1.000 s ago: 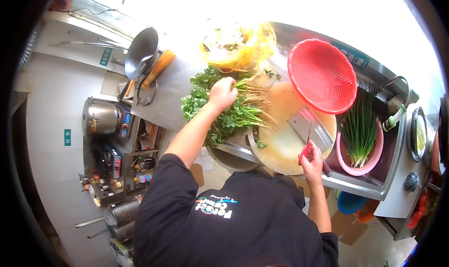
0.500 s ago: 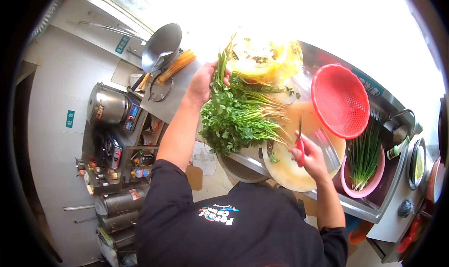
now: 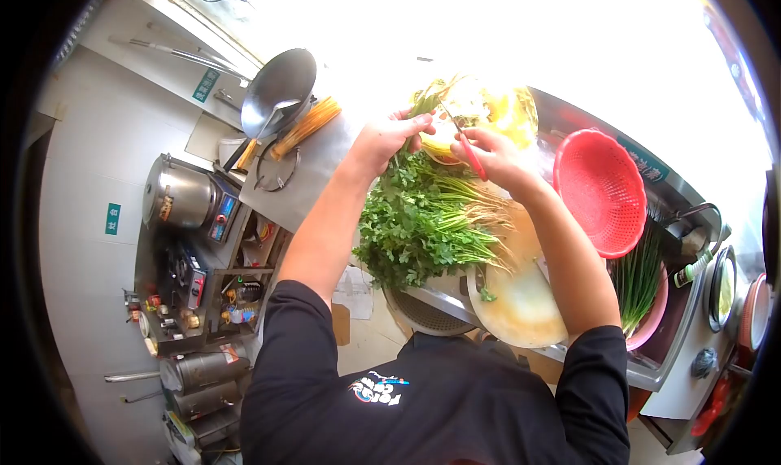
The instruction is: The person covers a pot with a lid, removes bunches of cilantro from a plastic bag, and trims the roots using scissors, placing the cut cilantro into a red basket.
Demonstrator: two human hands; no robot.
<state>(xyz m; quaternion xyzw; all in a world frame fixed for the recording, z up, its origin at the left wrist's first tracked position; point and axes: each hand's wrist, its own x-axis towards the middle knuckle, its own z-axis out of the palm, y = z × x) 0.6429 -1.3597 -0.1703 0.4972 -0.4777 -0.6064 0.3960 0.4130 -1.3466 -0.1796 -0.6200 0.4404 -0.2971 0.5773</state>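
My left hand (image 3: 389, 142) is closed around a small bunch of coriander (image 3: 425, 101), its stem and root ends pointing up and away. In my right hand (image 3: 500, 160) are red-handled scissors (image 3: 473, 157), their blades reaching close to the held stems; whether they touch is unclear. Both hands are raised in front of a yellow plastic bag (image 3: 517, 115) with plant scraps in it. Below them lies a leafy pile of coriander (image 3: 423, 229), roots to the right, partly over a round cutting board (image 3: 525, 306). A small loose sprig (image 3: 486, 295) rests on the board.
Right of the board stands a red colander (image 3: 598, 192), above a pink basin (image 3: 651, 327) of long green stalks (image 3: 639, 282). A wok (image 3: 281, 87), dry noodle-like sticks (image 3: 309, 127) and a wire ring (image 3: 277, 169) sit to the left. A steel pot (image 3: 179, 192) is farther left.
My right hand with the scissors has moved from over the board up and left to the bunch. The bunch in my left hand has shifted right, its stem ends tilting towards the scissors.
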